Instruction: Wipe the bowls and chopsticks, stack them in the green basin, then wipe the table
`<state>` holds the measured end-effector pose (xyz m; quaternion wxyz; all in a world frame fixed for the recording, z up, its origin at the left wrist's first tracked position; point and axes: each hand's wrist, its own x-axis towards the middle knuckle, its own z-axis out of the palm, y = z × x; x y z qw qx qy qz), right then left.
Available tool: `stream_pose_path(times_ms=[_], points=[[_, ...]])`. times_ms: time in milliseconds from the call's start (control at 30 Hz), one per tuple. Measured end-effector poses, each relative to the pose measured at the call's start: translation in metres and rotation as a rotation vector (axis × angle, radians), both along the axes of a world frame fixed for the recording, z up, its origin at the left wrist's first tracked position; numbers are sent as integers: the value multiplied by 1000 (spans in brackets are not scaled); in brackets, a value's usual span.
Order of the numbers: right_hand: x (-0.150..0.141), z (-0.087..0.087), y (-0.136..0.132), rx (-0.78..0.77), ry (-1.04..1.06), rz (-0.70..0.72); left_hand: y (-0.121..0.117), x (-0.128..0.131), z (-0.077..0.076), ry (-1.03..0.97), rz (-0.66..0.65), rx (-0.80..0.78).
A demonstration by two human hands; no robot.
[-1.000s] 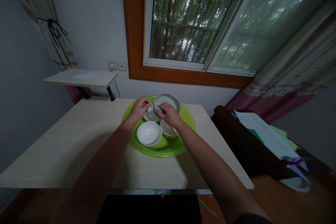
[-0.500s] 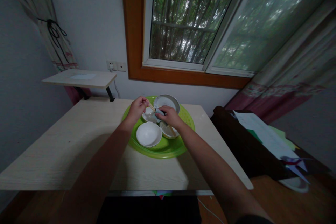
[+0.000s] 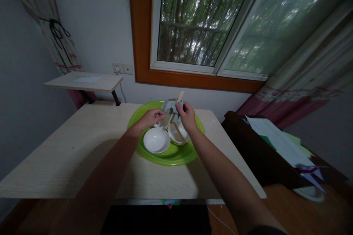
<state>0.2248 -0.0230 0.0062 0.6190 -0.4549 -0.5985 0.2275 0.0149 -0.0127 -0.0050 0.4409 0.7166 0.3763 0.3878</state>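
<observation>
My right hand [image 3: 188, 115] grips a grey cloth [image 3: 175, 117] folded around a pair of wooden chopsticks [image 3: 179, 97]. The chopsticks slant up and to the right, their lower ends close to the bowls. Just left of them is my left hand [image 3: 152, 118], its fingers loosely bent and apart from the chopsticks. Below it sits a white bowl [image 3: 156, 141]. To the right, another white bowl [image 3: 185, 135] has a wooden stick [image 3: 179, 133] lying across it. A bowl behind the left hand and a larger dish at the back are partly hidden. All rest in a green tray [image 3: 165, 160].
The tray stands on a pale wooden table [image 3: 91, 147]. A small raised shelf [image 3: 85, 82] with a paper is at the back left. A dark piece of furniture [image 3: 253, 154] holding papers stands beyond the right edge. The window wall is behind.
My left hand has let go of the chopsticks and lowered slightly. My right hand has moved up and right with the cloth, and the chopsticks now lean right instead of left.
</observation>
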Motion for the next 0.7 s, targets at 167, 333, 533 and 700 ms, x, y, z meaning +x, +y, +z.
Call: stream_pose_path(times_ms=[167,333,533,700], points=[[5,1,2,27,50,-114,1,0,-11,124,-227,-85],[8,0,4,34,71,-129,0,-1,-12,63,-274,-165],[8,-4,9,-6,108,-66,1,-2,-8,72,-217,-116],[0,-6,6,-96,70,127,4,-1,-8,51,-180,-100]])
